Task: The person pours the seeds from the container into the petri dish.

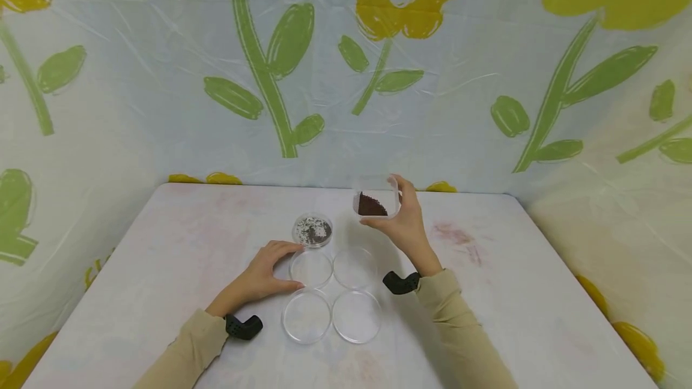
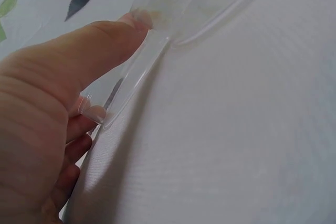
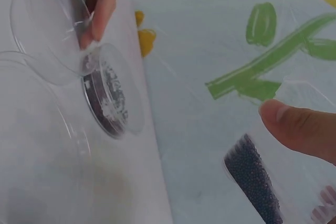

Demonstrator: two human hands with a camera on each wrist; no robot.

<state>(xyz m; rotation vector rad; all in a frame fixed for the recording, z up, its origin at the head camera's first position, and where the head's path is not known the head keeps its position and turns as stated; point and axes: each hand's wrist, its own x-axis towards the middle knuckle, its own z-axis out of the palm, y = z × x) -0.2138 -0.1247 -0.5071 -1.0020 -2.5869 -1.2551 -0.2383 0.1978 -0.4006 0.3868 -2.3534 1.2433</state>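
My left hand [image 1: 262, 272] holds a clear petri dish [image 1: 311, 269] by its rim, thumb on the near side and fingers at the far side. In the left wrist view the thumb [image 2: 100, 45] touches the dish's transparent edge. Above the table, my right hand [image 1: 405, 221] grips a clear square container [image 1: 376, 185], tilted so that dark brown granules [image 1: 372, 205] lie heaped in one corner. The right wrist view shows the same tiny round granules [image 3: 252, 177] below the right thumb [image 3: 294, 129]. Just behind the held dish stands a round dish of black and white bits [image 1: 312, 230].
More clear petri dishes stand close together: one [image 1: 355, 268] to the right of the held dish, and two nearer, left [image 1: 306, 316] and right [image 1: 357, 317]. The pale table [image 1: 216, 221] ends at a flower-printed sheet [image 1: 459, 107] behind.
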